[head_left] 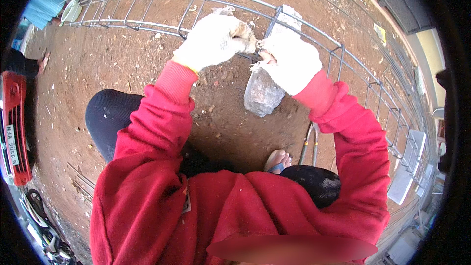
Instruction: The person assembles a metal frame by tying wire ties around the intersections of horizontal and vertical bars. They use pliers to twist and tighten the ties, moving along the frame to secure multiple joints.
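One long, narrow cage of grey steel bars (277,12) arches across the upper frame, probably stiff, fairly heavy, best gripped by its lengthwise bars. At upper centre, the white-gloved left hand (213,40) curls its fingers inward; right of it, the white-gloved right hand (293,61) angles inward, fingers bunched. What either pinches, I cannot tell.

Across the top, the cage (278,13) is metal with a dull sheen. The gloves (208,39) look like matt knitted cloth, the sweater (235,201) soft matt cloth; the central rock (265,93) is rough, the soil (66,113) grainy, the bumper (13,97) at far left glossy.
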Action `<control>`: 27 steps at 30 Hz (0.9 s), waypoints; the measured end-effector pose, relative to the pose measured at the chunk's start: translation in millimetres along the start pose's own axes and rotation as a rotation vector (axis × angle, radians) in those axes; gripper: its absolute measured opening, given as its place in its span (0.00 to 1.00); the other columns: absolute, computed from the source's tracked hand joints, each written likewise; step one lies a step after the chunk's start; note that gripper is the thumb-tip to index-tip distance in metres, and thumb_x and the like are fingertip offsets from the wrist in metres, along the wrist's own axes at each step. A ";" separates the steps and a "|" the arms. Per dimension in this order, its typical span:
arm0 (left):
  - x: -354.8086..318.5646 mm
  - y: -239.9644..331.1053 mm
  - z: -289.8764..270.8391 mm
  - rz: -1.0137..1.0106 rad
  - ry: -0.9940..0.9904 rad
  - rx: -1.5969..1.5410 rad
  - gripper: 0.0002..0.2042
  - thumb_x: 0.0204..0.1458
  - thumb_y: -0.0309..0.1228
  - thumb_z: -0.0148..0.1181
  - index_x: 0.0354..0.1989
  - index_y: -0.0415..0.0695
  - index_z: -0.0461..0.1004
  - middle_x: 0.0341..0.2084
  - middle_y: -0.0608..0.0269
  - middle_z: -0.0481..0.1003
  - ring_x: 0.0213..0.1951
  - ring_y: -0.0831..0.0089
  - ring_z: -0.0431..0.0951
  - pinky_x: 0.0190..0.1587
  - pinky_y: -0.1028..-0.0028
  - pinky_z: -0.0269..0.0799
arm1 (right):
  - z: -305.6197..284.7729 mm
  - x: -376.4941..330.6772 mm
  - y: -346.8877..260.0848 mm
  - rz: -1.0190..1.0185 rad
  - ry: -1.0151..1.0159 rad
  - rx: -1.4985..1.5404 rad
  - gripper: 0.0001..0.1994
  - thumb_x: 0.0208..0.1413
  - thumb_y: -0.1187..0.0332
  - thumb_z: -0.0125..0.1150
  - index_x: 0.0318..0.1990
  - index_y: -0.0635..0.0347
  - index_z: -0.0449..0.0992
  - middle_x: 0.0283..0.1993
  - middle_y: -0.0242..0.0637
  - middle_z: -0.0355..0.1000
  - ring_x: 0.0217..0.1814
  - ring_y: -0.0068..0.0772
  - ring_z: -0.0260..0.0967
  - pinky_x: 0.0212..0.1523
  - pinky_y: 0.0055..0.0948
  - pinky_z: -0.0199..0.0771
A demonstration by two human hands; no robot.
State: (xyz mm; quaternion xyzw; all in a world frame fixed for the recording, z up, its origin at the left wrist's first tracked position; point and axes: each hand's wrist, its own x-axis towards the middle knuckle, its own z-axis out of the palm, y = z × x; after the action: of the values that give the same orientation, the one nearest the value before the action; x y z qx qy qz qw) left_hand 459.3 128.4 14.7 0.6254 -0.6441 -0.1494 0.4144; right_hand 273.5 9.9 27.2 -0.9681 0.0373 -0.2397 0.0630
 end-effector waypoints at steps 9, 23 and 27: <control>29.4 2.0 26.9 0.057 0.142 0.227 0.12 0.45 0.39 0.62 0.33 0.43 0.81 0.28 0.55 0.80 0.33 0.59 0.80 0.38 0.68 0.74 | 10.9 -17.4 -15.6 -0.129 -0.023 -0.084 0.06 0.49 0.66 0.63 0.34 0.54 0.76 0.27 0.36 0.71 0.29 0.39 0.72 0.27 0.35 0.72; -18.7 36.7 34.0 0.113 0.148 0.500 0.16 0.38 0.36 0.72 0.38 0.49 0.78 0.34 0.60 0.78 0.38 0.60 0.78 0.40 0.65 0.73 | -15.6 23.3 46.4 -0.425 -0.069 -0.203 0.12 0.50 0.64 0.57 0.43 0.51 0.76 0.37 0.35 0.74 0.39 0.41 0.70 0.41 0.42 0.69; -20.1 26.7 48.1 0.060 0.198 0.548 0.09 0.43 0.35 0.68 0.33 0.50 0.79 0.30 0.61 0.78 0.34 0.60 0.78 0.36 0.63 0.72 | -13.7 20.0 39.9 -0.346 -0.097 -0.220 0.05 0.50 0.66 0.55 0.34 0.50 0.76 0.32 0.35 0.72 0.36 0.41 0.70 0.38 0.41 0.69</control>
State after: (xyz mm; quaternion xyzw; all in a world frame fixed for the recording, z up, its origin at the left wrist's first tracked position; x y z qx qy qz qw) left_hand 403.9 136.1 -2.7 0.7063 -0.6351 0.1041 0.2948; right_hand 283.0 -33.1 42.8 -0.9715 -0.1068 -0.1946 -0.0833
